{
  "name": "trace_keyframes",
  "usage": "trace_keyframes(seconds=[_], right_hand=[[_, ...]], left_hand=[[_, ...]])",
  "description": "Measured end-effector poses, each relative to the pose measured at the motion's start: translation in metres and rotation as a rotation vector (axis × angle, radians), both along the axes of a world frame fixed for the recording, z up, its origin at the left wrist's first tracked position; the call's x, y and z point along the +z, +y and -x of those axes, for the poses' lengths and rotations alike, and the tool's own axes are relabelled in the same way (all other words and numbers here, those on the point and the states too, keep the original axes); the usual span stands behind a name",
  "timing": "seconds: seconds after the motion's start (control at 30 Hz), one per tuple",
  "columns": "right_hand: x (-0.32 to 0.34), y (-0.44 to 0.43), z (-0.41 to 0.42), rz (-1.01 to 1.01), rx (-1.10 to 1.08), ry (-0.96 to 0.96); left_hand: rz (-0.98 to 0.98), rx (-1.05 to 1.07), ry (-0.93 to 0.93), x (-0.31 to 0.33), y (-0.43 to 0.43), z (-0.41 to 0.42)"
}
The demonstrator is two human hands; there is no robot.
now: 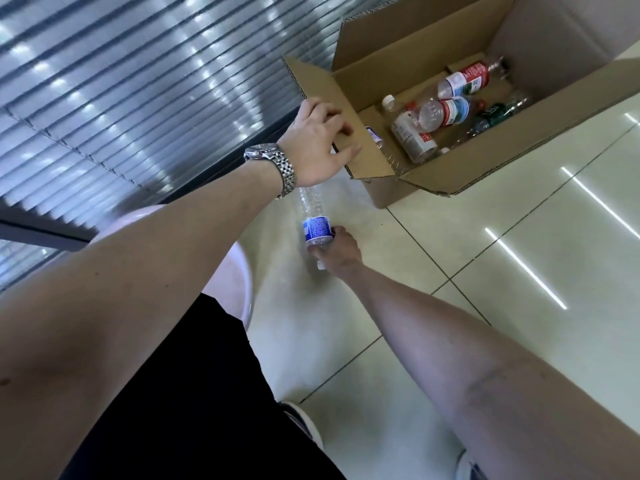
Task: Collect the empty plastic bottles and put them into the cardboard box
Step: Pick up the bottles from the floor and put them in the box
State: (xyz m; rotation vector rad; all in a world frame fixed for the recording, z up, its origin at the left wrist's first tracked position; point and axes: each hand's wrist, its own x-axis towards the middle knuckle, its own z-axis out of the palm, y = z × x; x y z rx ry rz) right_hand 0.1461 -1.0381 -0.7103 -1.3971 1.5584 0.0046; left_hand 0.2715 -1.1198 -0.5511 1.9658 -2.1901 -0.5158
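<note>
Blue-labelled bottle [313, 223] low over the tiled floor [519, 341], just short of the cardboard box [429, 43], and the right hand [337, 252] has its fingers wrapped round the neck end, cap toward the wrist, probably so the body can swing in base-first. Left hand [320, 142] rests on the near flap [332, 109], fingers curled over its edge, seemingly pinning it back to keep the mouth clear. Inside, several bottles [446, 110] lie jumbled already.
</note>
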Motion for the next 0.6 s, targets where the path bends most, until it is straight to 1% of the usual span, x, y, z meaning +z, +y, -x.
trace_keyframes(seconds=[0.1, 0.23, 0.3, 0.4, 0.47, 0.6], right_hand=[[0.015, 0.000, 0.016, 0.008, 0.084, 0.029], [0.053, -0.004, 0.062, 0.112, 0.214, -0.004], [0.074, -0.010, 0.089, 0.168, 0.303, 0.010], [0.110, -0.021, 0.129, 0.222, 0.429, 0.052], [0.137, -0.027, 0.149, 0.264, 0.509, 0.082], [0.201, -0.037, 0.183, 0.429, 0.637, 0.125]], left_hand=[[-0.015, -0.001, -0.013, -0.003, 0.000, -0.001], [-0.036, 0.008, -0.029, -0.005, -0.001, -0.001], [-0.052, 0.030, -0.035, -0.004, -0.003, -0.002], [-0.111, 0.053, -0.056, 0.000, -0.008, 0.001], [-0.145, 0.091, -0.039, 0.003, -0.010, 0.001], [-0.208, 0.148, -0.017, 0.009, -0.013, 0.006]])
